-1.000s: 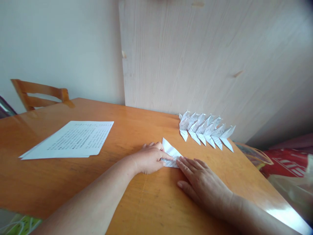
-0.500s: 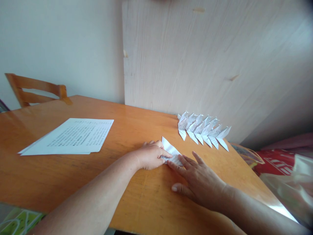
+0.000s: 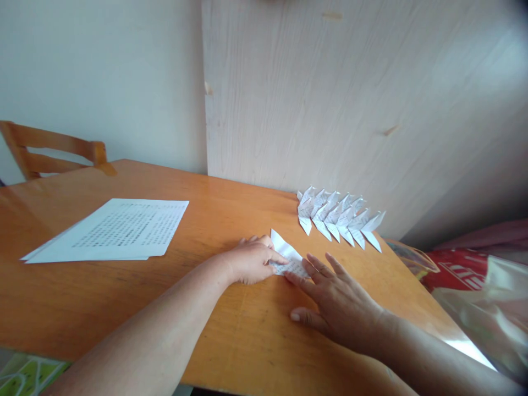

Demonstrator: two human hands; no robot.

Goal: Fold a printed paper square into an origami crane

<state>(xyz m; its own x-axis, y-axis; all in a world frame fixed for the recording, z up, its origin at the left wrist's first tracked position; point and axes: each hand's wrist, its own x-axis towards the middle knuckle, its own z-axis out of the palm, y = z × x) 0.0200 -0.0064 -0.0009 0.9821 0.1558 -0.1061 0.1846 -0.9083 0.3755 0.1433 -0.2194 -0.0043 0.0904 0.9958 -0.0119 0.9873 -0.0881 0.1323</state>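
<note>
A small folded sheet of paper, white with rows of printed characters, lies on the wooden table. My left hand holds it down from the left, with one finger stretched across its surface and the others curled; its far-side fingertips are partly hidden. On the right, my right hand lies flat and open, fingers spread and fingertips touching the paper's lower right edge. Beyond my hands, several folded paper pieces with pointed tips stand close together in rows.
A stack of printed sheets lies at the left of the table. Behind it is a wooden chair. A pale wooden panel borders the table's far side. Past the right edge are red and whitish bags.
My right fingers have slid slightly right along the paper's lower edge. My left hand stays on the paper. The whole view has shifted slightly.
</note>
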